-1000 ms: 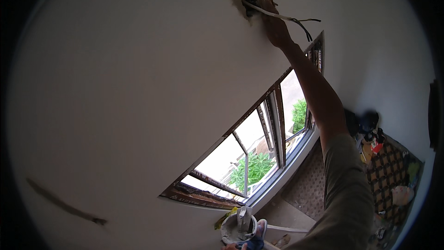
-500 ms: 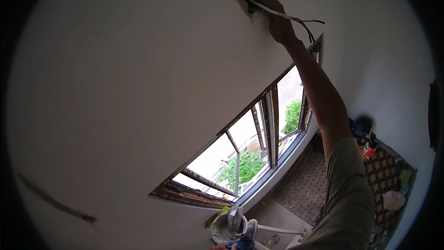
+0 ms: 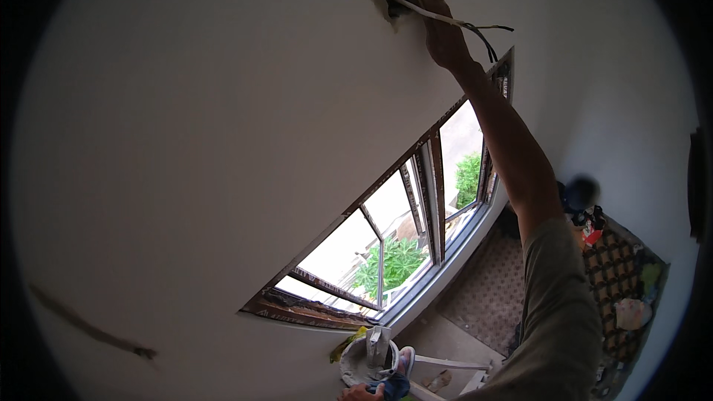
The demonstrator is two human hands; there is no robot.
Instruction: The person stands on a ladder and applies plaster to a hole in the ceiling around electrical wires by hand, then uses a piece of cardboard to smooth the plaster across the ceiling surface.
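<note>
A ragged hole in the pale wall has a patch of damp filler around it. A white cable comes out of it, split into dark-tipped wires. My right hand is raised against the hole's right side, fingers closed on something I cannot make out, partly behind the cable. Low in view, my left hand is beside a plaster-smeared bucket; the lower edge cuts it off, so its grip is unclear. A pale flat tool stands in the bucket.
An open-paned window crosses the wall below my raised arm. Beneath are my sandalled foot, white bars and a patterned floor. A checked mat, dark bundled things and a pale bag lie at the right.
My right hand stays at the hole with only slight shifts. The whole view has moved a little, so the window and bucket now appear further left and higher than in the earliest frame.
</note>
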